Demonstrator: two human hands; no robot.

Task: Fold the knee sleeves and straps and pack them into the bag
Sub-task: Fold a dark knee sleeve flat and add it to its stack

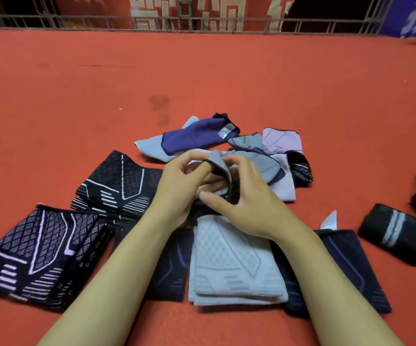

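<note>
Nearest us, a folded grey sleeve (234, 265) lies on the red floor (202, 71), on top of a navy sleeve (346, 265) that our forearms partly cover. To its left sit two dark patterned sleeves, one with lilac lines (34, 253) and, beyond it and overlapping, one with white lines (119, 183). At the right edge a black roll (396, 233) with a pale stripe is cut off by the frame, and a dark blurred mass behind it is too unclear for us to name; we cannot pick out a bag.

Above the grey sleeve our hands meet. Our left hand (179, 186) has its fingers curled into a grey strap (216, 166), the thumb tucked under its dark-edged fold. Our right hand (246, 198) curls over the same strap from the right, thumb pointing left; its fingertips are hidden in the cloth.

Just beyond lies a loose heap: a blue piece (197, 136) with a small label lying over pale grey cloth, and a lilac piece (283, 142) beside it. How many items the heap holds we cannot tell.

Farthest off, a metal railing (77, 21) runs across, blurred banners behind it.
</note>
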